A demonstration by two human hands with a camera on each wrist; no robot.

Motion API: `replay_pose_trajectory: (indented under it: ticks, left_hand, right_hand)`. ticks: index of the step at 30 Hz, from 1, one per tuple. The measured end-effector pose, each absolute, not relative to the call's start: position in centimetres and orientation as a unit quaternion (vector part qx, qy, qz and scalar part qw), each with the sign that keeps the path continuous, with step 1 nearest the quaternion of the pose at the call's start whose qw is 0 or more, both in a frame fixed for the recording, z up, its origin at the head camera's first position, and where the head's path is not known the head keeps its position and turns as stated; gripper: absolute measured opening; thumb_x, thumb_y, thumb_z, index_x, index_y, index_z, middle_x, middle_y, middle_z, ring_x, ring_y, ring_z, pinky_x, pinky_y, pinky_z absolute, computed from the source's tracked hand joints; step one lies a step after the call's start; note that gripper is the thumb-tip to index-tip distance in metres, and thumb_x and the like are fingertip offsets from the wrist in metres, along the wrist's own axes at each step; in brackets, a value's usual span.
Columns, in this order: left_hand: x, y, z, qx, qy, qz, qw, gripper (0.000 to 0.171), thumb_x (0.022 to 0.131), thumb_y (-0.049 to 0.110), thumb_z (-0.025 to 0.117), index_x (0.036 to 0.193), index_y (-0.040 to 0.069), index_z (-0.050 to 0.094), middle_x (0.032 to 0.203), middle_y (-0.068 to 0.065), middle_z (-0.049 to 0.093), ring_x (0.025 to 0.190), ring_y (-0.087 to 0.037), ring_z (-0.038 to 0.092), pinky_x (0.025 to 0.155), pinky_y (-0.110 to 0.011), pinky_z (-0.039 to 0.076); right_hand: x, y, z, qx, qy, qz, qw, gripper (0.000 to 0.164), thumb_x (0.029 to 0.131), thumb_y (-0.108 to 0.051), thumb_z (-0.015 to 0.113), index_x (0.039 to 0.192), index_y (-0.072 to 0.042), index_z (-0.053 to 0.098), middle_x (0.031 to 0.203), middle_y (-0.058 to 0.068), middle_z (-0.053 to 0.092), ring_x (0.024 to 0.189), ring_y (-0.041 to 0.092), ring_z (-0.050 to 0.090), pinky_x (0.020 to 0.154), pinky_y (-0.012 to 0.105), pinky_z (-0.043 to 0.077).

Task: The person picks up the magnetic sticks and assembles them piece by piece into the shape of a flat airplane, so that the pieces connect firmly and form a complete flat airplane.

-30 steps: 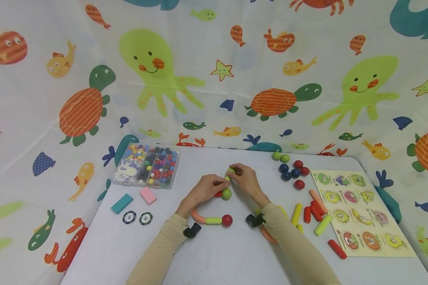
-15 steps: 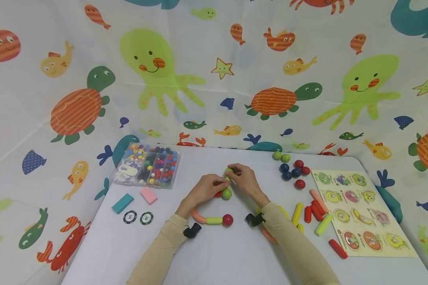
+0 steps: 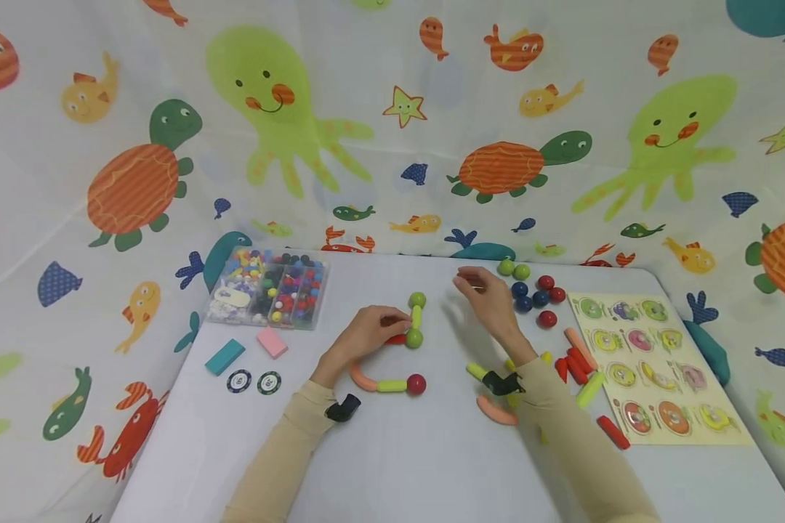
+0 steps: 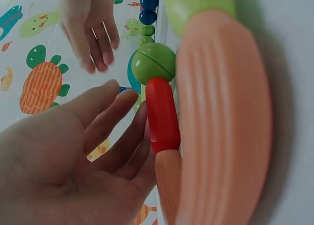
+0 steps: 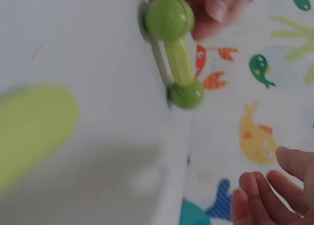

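A chain of toy building pieces lies mid-table. At its far end a yellow-green stick (image 3: 416, 318) joins two green balls (image 3: 417, 299). A red stick (image 4: 163, 114) runs from the nearer green ball to an orange curved piece (image 3: 363, 378), partly behind my left hand. Beyond the curve come a light green stick (image 3: 392, 386) and a red ball (image 3: 416, 384). My left hand (image 3: 366, 330) has its fingers loosely bent right beside the red stick, fingertips behind it in the left wrist view. Off to the chain's right, my right hand (image 3: 490, 301) hovers with relaxed fingers and nothing in them.
Loose green, blue and red balls (image 3: 546, 319) lie at the back right. Several sticks (image 3: 612, 431) and another orange curve (image 3: 496, 411) lie around the right forearm. A puzzle board (image 3: 667, 418) is far right. Left stand a bead box (image 3: 217, 317), two blocks (image 3: 225, 357) and two chips (image 3: 269, 383).
My right hand has let go of the far green ball and moved right, uncovering the yellow-green stick. The left hand stays near the red stick. The head view has tilted down slightly.
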State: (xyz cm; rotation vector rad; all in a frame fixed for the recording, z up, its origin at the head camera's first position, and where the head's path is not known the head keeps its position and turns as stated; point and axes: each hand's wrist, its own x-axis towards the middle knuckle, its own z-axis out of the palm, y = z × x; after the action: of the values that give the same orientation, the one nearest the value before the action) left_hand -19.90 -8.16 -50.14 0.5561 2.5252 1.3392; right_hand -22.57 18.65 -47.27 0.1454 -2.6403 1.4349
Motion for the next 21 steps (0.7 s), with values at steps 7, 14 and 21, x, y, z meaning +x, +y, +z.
replay_pose_trajectory:
  ticks: [7,14,21]
  left_hand:
    - [-20.3,-8.4,-49.9,0.191,0.861,0.453,0.132,0.02,0.097,0.032,0.07,0.113,0.023,0.076,0.105,0.01,0.074,0.103,-0.012,0.064,0.097,-0.035,0.052]
    - [-20.4,-8.5,-50.0,0.189,0.864,0.447,0.135,0.019,0.097,0.033,0.07,0.113,0.024,0.076,0.105,0.01,0.074,0.101,-0.011,0.064,0.095,-0.034,0.053]
    - [-20.1,-8.3,-50.3,0.196,0.86,0.449,0.143,0.019,0.097,0.032,0.07,0.112,0.022,0.076,0.106,0.008,0.074,0.103,-0.013,0.064,0.098,-0.036,0.052]
  right_hand:
    - [-19.9,23.9,-45.5,0.015,-0.875,0.468,0.125,0.04,0.098,-0.039,0.066,0.13,-0.015,0.067,0.123,0.006,0.072,0.111,0.022,0.068,0.091,0.019,0.054]
    - [-15.9,26.7,-46.1,-0.007,-0.894,0.437,0.102,0.04,0.099,-0.041,0.064,0.13,-0.014,0.066,0.123,0.003,0.07,0.107,0.013,0.065,0.088,0.007,0.046]
    - [-9.9,27.3,-47.6,0.039,-0.911,0.403,0.075,0.028,0.096,-0.034,0.07,0.121,-0.02,0.07,0.111,-0.004,0.073,0.097,-0.001,0.062,0.086,0.013,0.048]
